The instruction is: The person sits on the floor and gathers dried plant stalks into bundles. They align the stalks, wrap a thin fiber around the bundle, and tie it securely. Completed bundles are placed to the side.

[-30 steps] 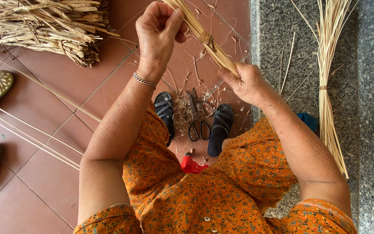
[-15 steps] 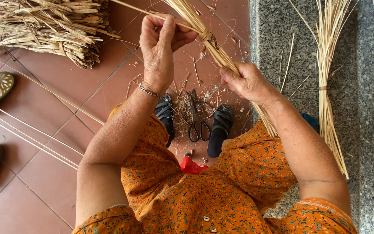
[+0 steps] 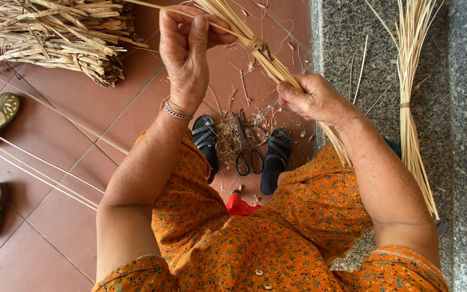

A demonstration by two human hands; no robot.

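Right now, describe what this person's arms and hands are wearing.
Both forearms are bare. The left hand has a thin silver-coloured chain bracelet at the wrist. The right hand shows no jewellery. Short orange sleeves with a small flower print cover the upper arms.

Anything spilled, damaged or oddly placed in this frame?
Only small things. Loose straw scraps litter the tiled floor around the scissors, which lie between the person's sandalled feet. The left hand and right hand grip the tied straw bundle; nothing looks damaged.
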